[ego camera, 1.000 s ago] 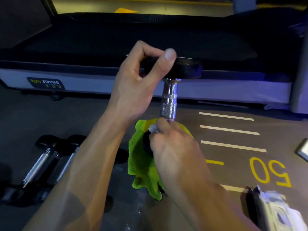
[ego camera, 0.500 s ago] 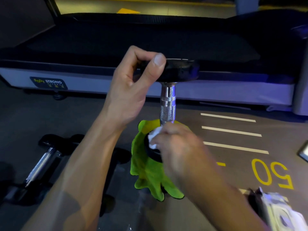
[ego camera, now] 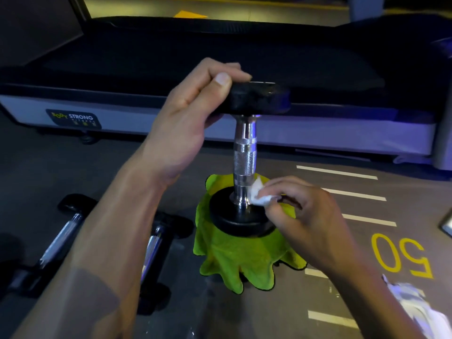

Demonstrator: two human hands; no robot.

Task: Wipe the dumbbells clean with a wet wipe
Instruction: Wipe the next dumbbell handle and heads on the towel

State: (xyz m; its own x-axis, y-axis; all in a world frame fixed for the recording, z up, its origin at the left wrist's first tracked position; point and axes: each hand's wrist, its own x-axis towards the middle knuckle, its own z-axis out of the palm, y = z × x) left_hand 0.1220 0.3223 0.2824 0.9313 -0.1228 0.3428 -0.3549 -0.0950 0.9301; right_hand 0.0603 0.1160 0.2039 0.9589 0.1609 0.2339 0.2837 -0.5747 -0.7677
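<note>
The left hand (ego camera: 186,118) curls its thumb and fingers around the top black head of the dumbbell (ego camera: 245,152), while the right hand (ego camera: 305,216) pinches a crumpled white wet wipe (ego camera: 259,195) against the foot of the chrome handle, at its 3 o'clock side. The dumbbell stands upright at frame centre, long axis running 12 to 6 o'clock, its lower head on a green cloth (ego camera: 234,260) on the floor (ego camera: 171,167). Two more dumbbells (ego camera: 61,236) lie at 8 o'clock.
</note>
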